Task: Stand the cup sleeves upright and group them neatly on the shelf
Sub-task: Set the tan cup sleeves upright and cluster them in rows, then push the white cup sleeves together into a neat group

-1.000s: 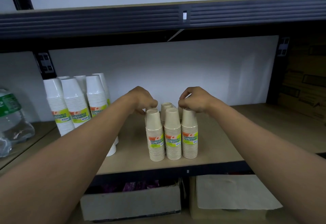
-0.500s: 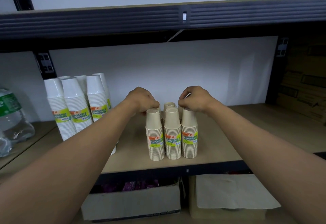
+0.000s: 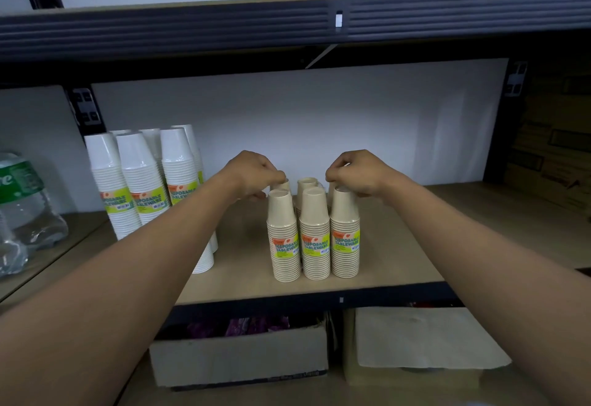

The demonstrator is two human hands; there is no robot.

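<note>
Head view of a wooden shelf (image 3: 399, 255) carrying two groups of wrapped cup sleeves, all standing upright with the cup bases upward. Near the middle of the front edge, three beige cup sleeves (image 3: 315, 236) are standing side by side in a touching front row, each bearing a yellow-green "Disposable Tableware" label. Behind them the tops of more beige sleeves are showing; at least two can be counted, and the rest of that back row is hidden by the front row and the hands. Toward the left end of the shelf, white cup sleeves (image 3: 144, 182) are grouping in a second cluster: three in front with the same label, and at least three tops behind them, partly covered. The lower part of this cluster is being cut off by the left forearm.

The left hand (image 3: 252, 172) is reaching over the back left beige sleeve, its fingers curled together at the sleeve's top; whether they are actually pinching the wrapper cannot be told. The right hand (image 3: 355, 172) is sitting over the back right beige sleeve, fingers bunched in a pinch at its top, the contact itself being hidden.

At the far left, a clear plastic water bottle (image 3: 22, 210) with a green label is being cut off by the frame. Below the shelf, two cardboard boxes (image 3: 240, 357) are standing, their contents hard to make out.
</note>
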